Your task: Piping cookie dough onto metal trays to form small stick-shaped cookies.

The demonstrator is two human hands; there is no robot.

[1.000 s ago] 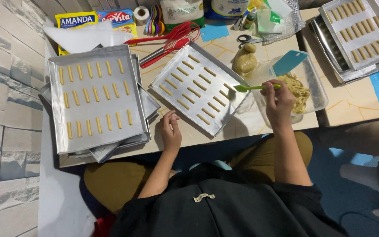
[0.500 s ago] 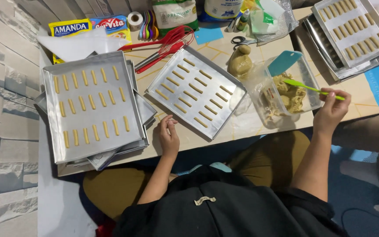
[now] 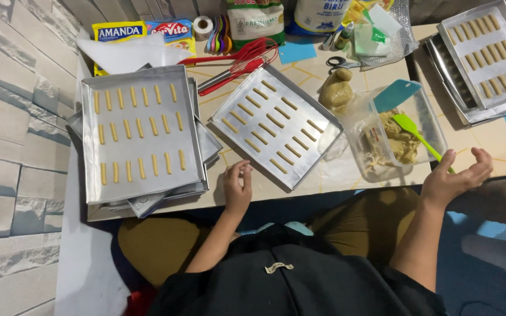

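My left hand (image 3: 237,187) rests on the table's front edge with its fingers loosely curled and nothing in it, just below a metal baking tray (image 3: 238,96) lined with rows of dough sticks. My right hand (image 3: 457,174) hovers at the right of a clear plastic container (image 3: 436,120) holding crumbly dough (image 3: 395,142). Its fingers are spread. A green spatula (image 3: 412,130) lies with its blade on the dough, and its handle end reaches my thumb.
A stack of trays (image 3: 139,187) with dough sticks sits at the left, and more filled trays (image 3: 487,55) at the far right. A teal scraper (image 3: 396,93), a dough lump (image 3: 336,90), a red whisk (image 3: 247,52), scissors (image 3: 338,61) and food packages (image 3: 136,30) lie behind.
My right hand swung right with the green spatula, then opened; the spatula now rests in the container. My left hand stayed at the table edge.
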